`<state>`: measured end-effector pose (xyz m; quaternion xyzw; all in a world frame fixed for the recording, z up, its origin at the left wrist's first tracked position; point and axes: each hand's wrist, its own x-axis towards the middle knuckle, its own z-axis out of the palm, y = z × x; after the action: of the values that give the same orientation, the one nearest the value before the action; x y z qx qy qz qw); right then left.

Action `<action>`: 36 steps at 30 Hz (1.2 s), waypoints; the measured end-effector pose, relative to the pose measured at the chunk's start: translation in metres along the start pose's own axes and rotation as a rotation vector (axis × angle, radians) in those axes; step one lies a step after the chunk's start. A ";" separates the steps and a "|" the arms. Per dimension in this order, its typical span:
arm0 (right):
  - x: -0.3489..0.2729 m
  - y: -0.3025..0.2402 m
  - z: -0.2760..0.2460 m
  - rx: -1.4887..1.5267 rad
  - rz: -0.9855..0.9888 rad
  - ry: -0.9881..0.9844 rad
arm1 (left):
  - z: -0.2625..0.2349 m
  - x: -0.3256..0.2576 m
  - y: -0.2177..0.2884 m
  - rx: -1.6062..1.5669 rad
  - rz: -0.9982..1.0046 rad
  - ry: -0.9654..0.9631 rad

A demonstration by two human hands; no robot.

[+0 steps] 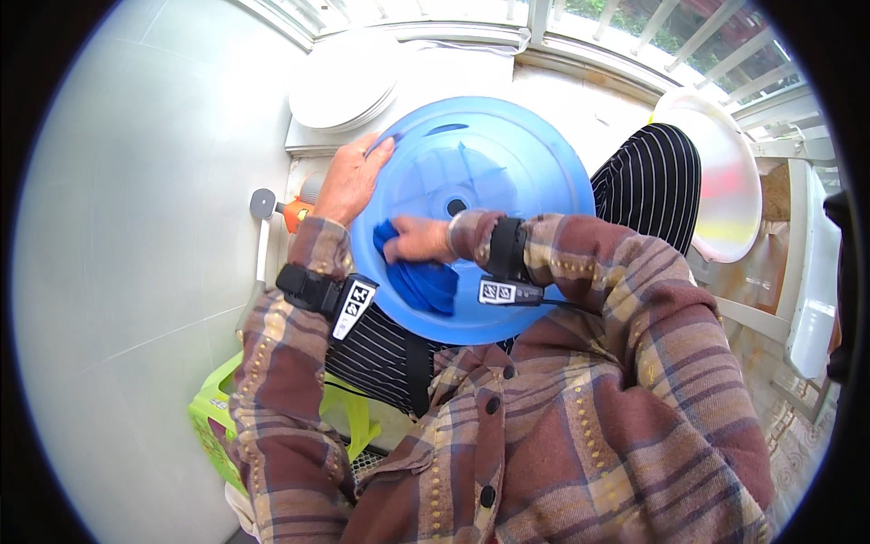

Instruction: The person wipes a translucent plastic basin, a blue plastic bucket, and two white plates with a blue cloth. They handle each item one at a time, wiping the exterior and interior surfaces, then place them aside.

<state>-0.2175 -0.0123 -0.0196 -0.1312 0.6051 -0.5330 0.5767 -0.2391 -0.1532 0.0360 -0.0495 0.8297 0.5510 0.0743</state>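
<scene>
A wide, round, light-blue plastic basin [535,154] rests on my lap, with a dark round spot at its centre and a dark slot near its far edge. My left hand [352,179] is closed round its left rim, thumb on the inner side. Inside the basin, my right hand [419,240] presses a dark-blue cloth [428,288] against the lower left wall. The fingers of that hand are slightly blurred and partly hidden by the cloth.
White round plates [343,82] lie stacked at the back left. A pale basin [725,181] leans at the right by a white railing [671,27]. Left of me are a light-green plastic stool [213,412], an orange-and-grey tool [294,214] and a pale wall [154,227].
</scene>
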 end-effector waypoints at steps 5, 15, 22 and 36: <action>0.031 -0.012 -0.024 0.494 -0.141 0.378 | 0.026 -0.057 -0.005 -0.063 -0.123 0.358; 0.010 0.020 -0.015 -0.445 -0.156 0.008 | 0.066 -0.096 -0.008 -0.232 -0.090 0.586; -0.012 0.028 -0.011 -0.636 0.094 -0.330 | 0.089 -0.121 -0.013 -0.410 -0.163 0.704; 0.022 -0.003 -0.044 0.355 -0.309 0.493 | 0.111 -0.167 -0.021 -0.256 -0.336 0.535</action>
<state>-0.2620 -0.0091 -0.0396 0.0138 0.5973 -0.7267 0.3390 -0.0637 -0.0589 0.0040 -0.3369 0.7241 0.5984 -0.0630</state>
